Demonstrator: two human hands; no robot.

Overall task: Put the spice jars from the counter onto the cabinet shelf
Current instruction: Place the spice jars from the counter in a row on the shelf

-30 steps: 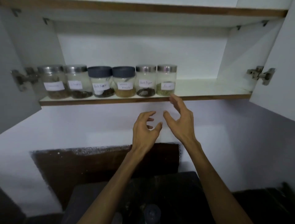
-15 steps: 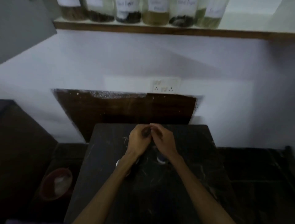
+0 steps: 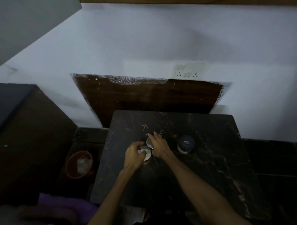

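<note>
A: Where the fingers curl, what are they on?

B: The left hand (image 3: 134,156) has its fingers bent round the lid of a silver-lidded jar (image 3: 146,154), gripping it from above. The right hand (image 3: 159,147) lies with fingers fairly straight over a second silver-lidded jar (image 3: 149,142) just behind the first; whether it grips or only touches, I cannot tell.

A: And further out?

B: Both jars stand touching or nearly so on the dark marble counter (image 3: 209,168). A blue-lidded jar (image 3: 186,144) stands to the right, near the right hand but apart from it, untouched.

A: How far along, then?

B: Three jars are on the counter, so by my reckoning at least three remain to lift. Only the wooden underside edge of the cabinet shelf (image 3: 176,1) shows at the top, so what already stands up there is hidden.

A: Any writing?

B: The blue lid bears a small embossed mark, too blurred to read. No jar label shows from this angle.

A: Anything else around?

B: A wall socket plate (image 3: 189,70) above the brown backsplash panel (image 3: 144,96), and a reddish bucket (image 3: 79,164) on the floor to the left.
</note>
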